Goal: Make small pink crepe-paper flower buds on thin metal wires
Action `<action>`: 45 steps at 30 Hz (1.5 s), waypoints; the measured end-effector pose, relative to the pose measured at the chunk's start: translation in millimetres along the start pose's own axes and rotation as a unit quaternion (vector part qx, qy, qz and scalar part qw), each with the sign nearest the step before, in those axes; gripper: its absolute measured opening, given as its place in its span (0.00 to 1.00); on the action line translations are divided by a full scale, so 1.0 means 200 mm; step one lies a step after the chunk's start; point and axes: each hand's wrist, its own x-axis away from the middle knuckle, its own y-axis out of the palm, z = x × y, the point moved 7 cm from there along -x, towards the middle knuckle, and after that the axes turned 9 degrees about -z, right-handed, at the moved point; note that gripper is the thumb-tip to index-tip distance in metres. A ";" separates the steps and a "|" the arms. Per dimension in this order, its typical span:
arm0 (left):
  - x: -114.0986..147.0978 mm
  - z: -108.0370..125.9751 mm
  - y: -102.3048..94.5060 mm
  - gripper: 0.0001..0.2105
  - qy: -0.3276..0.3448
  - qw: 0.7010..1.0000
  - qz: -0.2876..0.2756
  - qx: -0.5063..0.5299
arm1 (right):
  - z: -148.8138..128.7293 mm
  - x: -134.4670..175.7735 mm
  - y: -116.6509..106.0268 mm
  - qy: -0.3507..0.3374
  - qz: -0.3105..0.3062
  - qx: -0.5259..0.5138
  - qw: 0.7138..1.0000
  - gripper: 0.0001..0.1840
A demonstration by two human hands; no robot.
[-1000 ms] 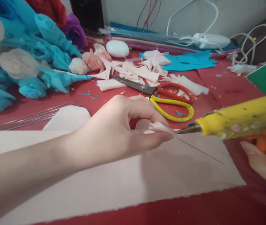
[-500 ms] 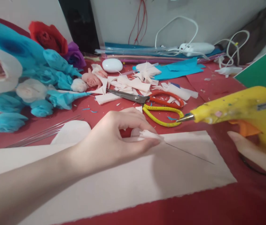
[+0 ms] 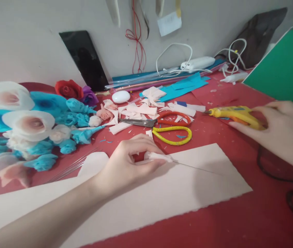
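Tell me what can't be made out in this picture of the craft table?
Head view only:
- Glue gun: its handle hidden under the blurred right hand.
- Thin wire: its near end hidden inside the paper piece pinched by the left hand.
- Paper flowers: cut off by the left edge.

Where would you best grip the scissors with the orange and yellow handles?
Take the scissors with the orange and yellow handles by the two handle loops, coming from the right: the loops point right and lie flat and open, while the closed metal blades point left into the paper scraps.
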 end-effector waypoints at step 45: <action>-0.01 0.04 0.00 0.03 0.019 1.000 0.006 0.002 | -0.78 0.33 -0.32 -0.405 0.141 -0.219 0.877 0.05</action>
